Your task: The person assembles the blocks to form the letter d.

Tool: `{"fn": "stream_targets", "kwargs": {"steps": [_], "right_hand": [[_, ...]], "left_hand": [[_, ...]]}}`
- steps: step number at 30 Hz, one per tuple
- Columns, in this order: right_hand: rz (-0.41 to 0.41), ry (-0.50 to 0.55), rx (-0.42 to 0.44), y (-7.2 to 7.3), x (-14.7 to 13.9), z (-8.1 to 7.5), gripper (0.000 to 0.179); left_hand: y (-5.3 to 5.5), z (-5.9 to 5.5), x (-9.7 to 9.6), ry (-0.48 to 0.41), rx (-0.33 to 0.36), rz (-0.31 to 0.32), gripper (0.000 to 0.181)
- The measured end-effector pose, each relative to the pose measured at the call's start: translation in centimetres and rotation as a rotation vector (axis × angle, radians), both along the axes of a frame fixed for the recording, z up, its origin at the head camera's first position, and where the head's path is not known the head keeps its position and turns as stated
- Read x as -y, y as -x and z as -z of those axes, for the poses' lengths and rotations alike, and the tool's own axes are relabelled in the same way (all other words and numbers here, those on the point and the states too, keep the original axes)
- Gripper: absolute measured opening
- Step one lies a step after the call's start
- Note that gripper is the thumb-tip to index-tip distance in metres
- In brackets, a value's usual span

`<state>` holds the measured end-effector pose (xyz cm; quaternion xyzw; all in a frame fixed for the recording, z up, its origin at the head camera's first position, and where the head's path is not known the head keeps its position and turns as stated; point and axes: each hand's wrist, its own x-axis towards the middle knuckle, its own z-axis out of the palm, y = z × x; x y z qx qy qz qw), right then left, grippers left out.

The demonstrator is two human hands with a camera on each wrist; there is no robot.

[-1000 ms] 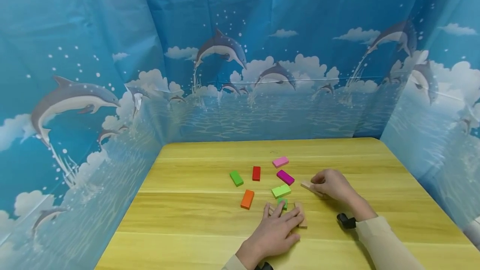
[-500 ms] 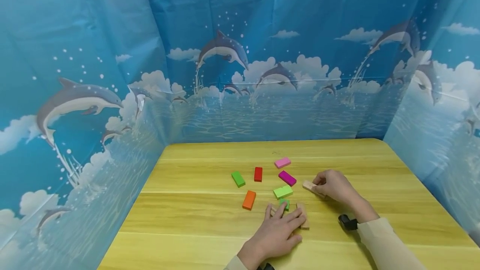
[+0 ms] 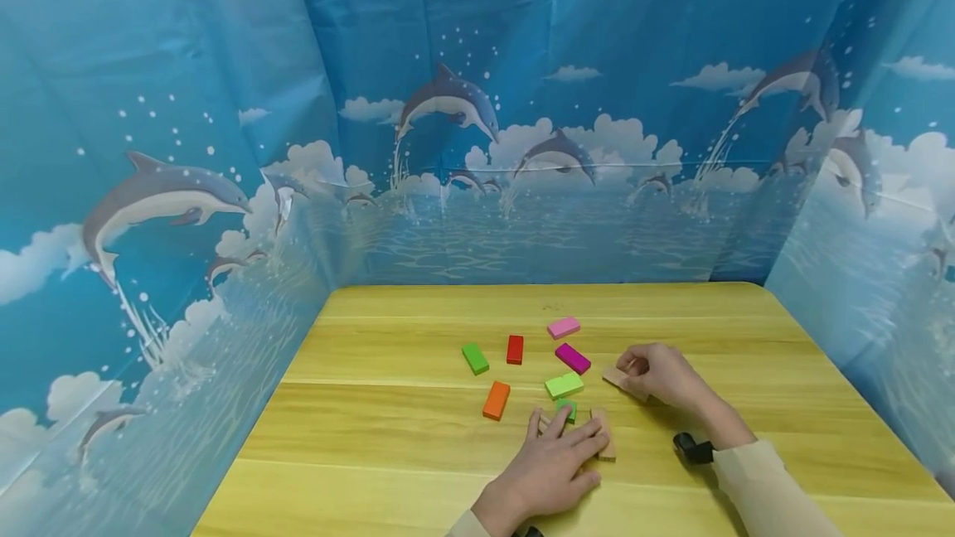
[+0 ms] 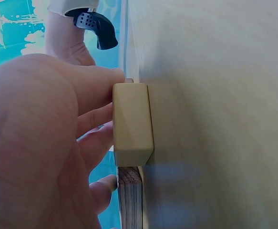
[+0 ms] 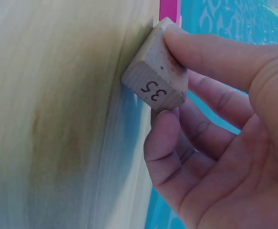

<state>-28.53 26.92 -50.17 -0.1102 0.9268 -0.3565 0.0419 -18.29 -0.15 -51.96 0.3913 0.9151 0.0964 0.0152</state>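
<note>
My right hand (image 3: 667, 375) pinches a plain wooden block (image 3: 615, 377) close over the table, to the right of the coloured blocks. Dark digits mark the block's end in the right wrist view; the thumb lies on its upper face and a fingertip is at its lower edge. My left hand (image 3: 548, 466) is spread low over the table with its fingers on and around several blocks. Partly covered by it are a green block (image 3: 570, 411) and a wooden block (image 3: 603, 437). The left wrist view has a wooden block (image 4: 133, 119) beside the thumb, another block (image 4: 130, 198) below it.
Loose on the yellow wood-grain table (image 3: 358, 429) lie an orange block (image 3: 496, 401), a green one (image 3: 475, 359), a red one (image 3: 515, 350), a pink one (image 3: 564, 327), a magenta one (image 3: 573, 358) and a lime one (image 3: 564, 385). A dolphin-print curtain (image 3: 477, 230) surrounds the table.
The head view has shifted slightly. Both hands stay in nearly the same places, the right still pinching its wooden block and the left still over the blocks.
</note>
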Motion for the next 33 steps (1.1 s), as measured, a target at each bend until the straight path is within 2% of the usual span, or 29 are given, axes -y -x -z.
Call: {"fn": "stream_targets", "kwargs": {"steps": [6, 13, 22, 33], "right_hand": [[-0.045, 0.047, 0.036, -0.1, 0.1, 0.0, 0.034], [-0.090, 0.068, 0.035, -0.3, 0.2, -0.5, 0.043], [-0.130, 0.082, 0.010, -0.4, 0.2, -0.8, 0.042], [-0.109, 0.160, 0.035, -0.5, 1.5, -0.3, 0.041]], "left_hand": [[0.0, 0.2, 0.0, 0.001, 0.001, -0.002, 0.054], [0.0, 0.4, 0.0, 0.000, -0.007, -0.001, 0.055], [0.1, 0.3, -0.1, 0.003, -0.014, 0.000, 0.055], [0.1, 0.3, -0.1, -0.013, -0.003, 0.001, 0.055]]}}
